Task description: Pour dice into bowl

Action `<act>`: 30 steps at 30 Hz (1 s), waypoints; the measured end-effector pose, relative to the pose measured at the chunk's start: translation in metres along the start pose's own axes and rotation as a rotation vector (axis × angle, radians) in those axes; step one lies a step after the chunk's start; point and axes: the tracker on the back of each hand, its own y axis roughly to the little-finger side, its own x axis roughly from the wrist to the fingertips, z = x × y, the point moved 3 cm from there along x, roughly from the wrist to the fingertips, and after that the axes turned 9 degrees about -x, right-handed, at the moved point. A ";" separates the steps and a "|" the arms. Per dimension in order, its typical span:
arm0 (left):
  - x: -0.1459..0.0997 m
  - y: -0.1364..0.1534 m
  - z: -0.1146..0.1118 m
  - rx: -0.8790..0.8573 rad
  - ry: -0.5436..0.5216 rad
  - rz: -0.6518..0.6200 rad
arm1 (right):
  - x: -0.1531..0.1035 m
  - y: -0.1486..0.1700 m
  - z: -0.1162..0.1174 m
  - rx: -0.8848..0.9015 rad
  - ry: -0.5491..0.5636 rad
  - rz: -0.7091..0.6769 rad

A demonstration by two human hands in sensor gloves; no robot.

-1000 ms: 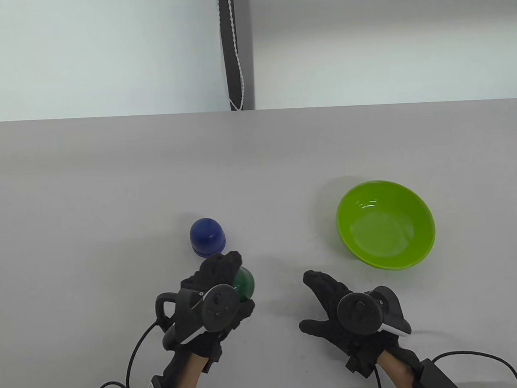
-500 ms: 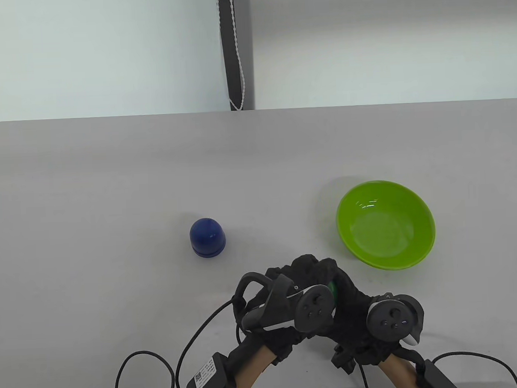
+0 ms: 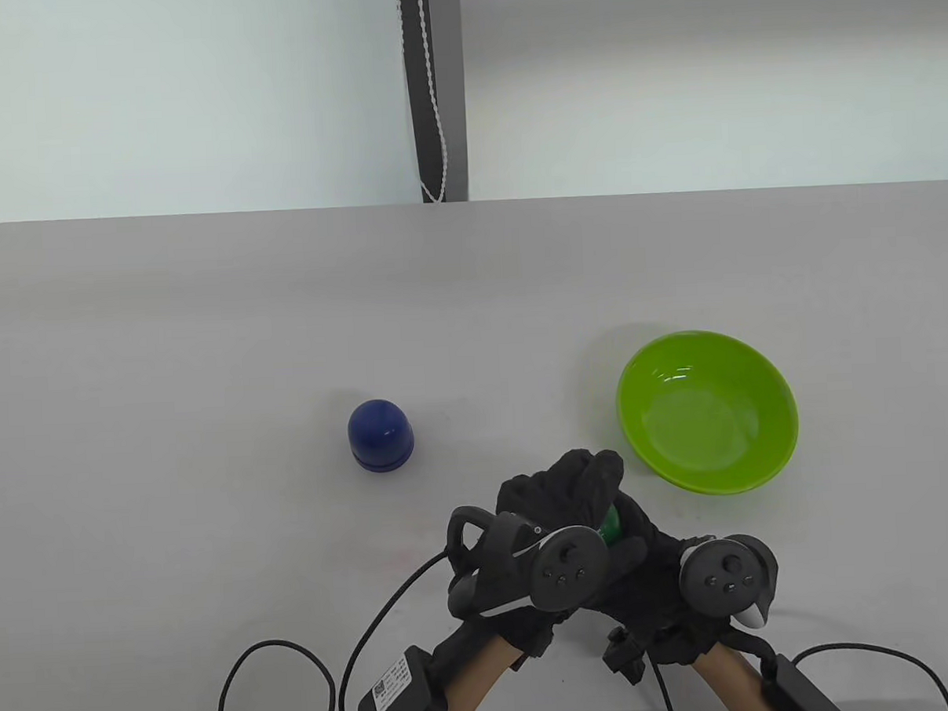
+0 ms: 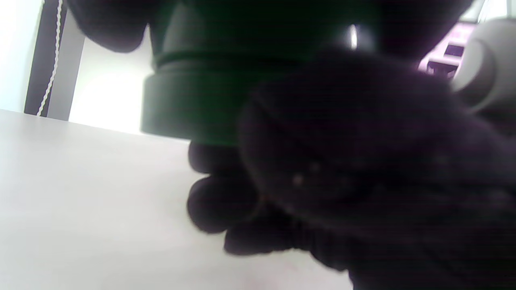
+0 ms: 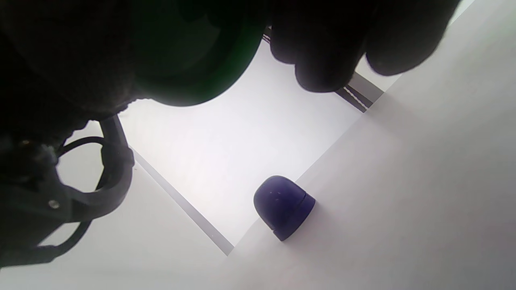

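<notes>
A small green dice cup (image 3: 612,522) is held just above the table between both gloved hands, and only a sliver of it shows. My left hand (image 3: 578,484) wraps over its top. My right hand (image 3: 654,550) holds it from the right and below. In the left wrist view the cup (image 4: 189,96) hangs over the table with the right hand's fingers (image 4: 354,161) around its base. It also shows in the right wrist view (image 5: 189,56). The lime green bowl (image 3: 708,412) stands empty, just beyond and to the right of the hands. No dice are visible.
A blue dome-shaped dice cup (image 3: 379,435) stands mouth down to the left of the hands; it also shows in the right wrist view (image 5: 284,206). Glove cables (image 3: 299,662) trail along the table's near edge.
My left hand carried the green cup to the right, away from the blue cup. My right hand closed onto it. Both hands have since edged toward the bowl.
</notes>
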 end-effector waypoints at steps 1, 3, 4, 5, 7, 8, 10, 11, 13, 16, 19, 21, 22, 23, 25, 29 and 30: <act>0.000 0.001 0.003 -0.024 -0.026 -0.011 | 0.000 -0.001 0.000 -0.005 -0.001 -0.007; 0.000 0.003 0.007 -0.055 -0.052 -0.030 | 0.000 -0.002 0.000 -0.017 -0.006 -0.014; 0.000 0.003 0.011 -0.065 -0.086 -0.060 | 0.000 -0.002 0.001 -0.016 -0.008 -0.020; -0.001 0.003 0.014 -0.069 -0.109 -0.068 | 0.000 -0.002 0.001 -0.012 -0.010 -0.021; -0.003 0.004 0.022 -0.075 -0.168 -0.088 | 0.000 -0.003 0.002 0.000 -0.017 -0.028; -0.004 0.004 0.026 -0.081 -0.198 -0.098 | 0.000 -0.003 0.002 0.004 -0.017 -0.030; -0.007 0.005 0.034 -0.095 -0.239 -0.105 | 0.000 -0.003 0.002 0.004 -0.024 -0.035; -0.010 0.006 0.040 -0.104 -0.256 -0.105 | 0.000 -0.003 0.002 0.002 -0.021 -0.037; -0.015 0.010 0.051 -0.106 -0.298 -0.110 | 0.001 -0.002 0.001 0.008 -0.024 -0.033; -0.025 0.023 0.070 -0.077 -0.363 -0.081 | 0.001 0.002 0.000 0.037 -0.023 -0.016; -0.036 0.043 0.078 -0.068 -0.368 -0.028 | 0.001 0.005 -0.001 0.067 -0.021 0.000; -0.045 0.061 0.076 -0.021 -0.349 0.024 | 0.001 0.008 -0.002 0.102 -0.017 0.010; -0.048 0.068 0.074 0.000 -0.338 0.042 | 0.002 0.008 -0.003 0.115 -0.019 0.015; -0.052 0.080 0.070 0.029 -0.315 0.064 | 0.002 0.009 -0.003 0.135 -0.018 0.019; -0.059 0.101 0.059 0.049 -0.278 0.123 | 0.002 0.011 -0.004 0.166 -0.015 0.029; -0.072 0.138 0.032 0.022 -0.217 0.203 | 0.002 0.015 -0.005 0.228 -0.012 0.048; -0.074 0.146 0.024 0.039 -0.206 0.218 | 0.002 0.016 -0.006 0.241 -0.011 0.051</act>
